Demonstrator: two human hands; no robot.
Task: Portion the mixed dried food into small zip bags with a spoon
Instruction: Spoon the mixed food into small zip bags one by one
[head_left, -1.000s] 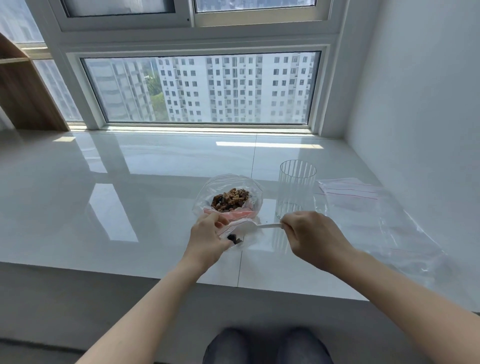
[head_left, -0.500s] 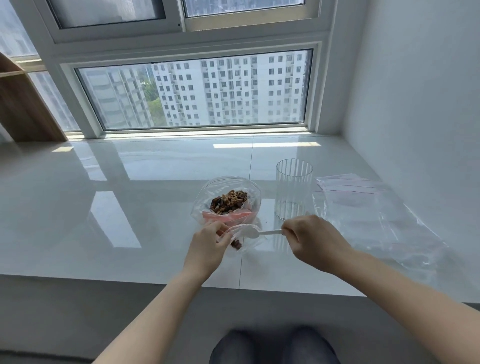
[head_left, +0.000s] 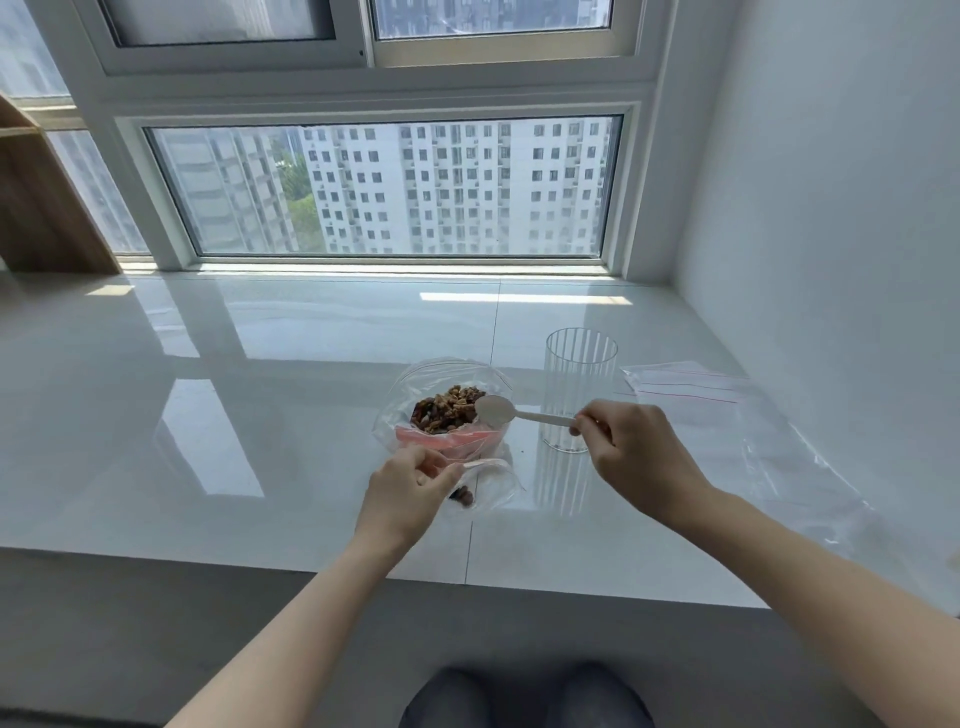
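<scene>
A large clear bag (head_left: 402, 415) with its rim rolled down holds brown mixed dried food (head_left: 447, 408) on the white sill. Just in front of it lies a small zip bag (head_left: 493, 486) with a few dark pieces at its bottom. My left hand (head_left: 402, 496) pinches that small bag's open edge. My right hand (head_left: 631, 457) grips the handle of a white plastic spoon (head_left: 498, 410). The spoon's bowl looks empty and hovers at the right edge of the food pile.
A ribbed clear glass (head_left: 579, 384) stands right of the food bag, behind the spoon handle. Several empty zip bags (head_left: 727, 410) lie flat along the right wall. The sill's front edge (head_left: 311, 566) runs below my hands. A wooden shelf (head_left: 41, 208) stands far left.
My right hand lifted the spoon out of the small bag's mouth and carried it back to the food pile. My left hand kept its pinch on the small bag.
</scene>
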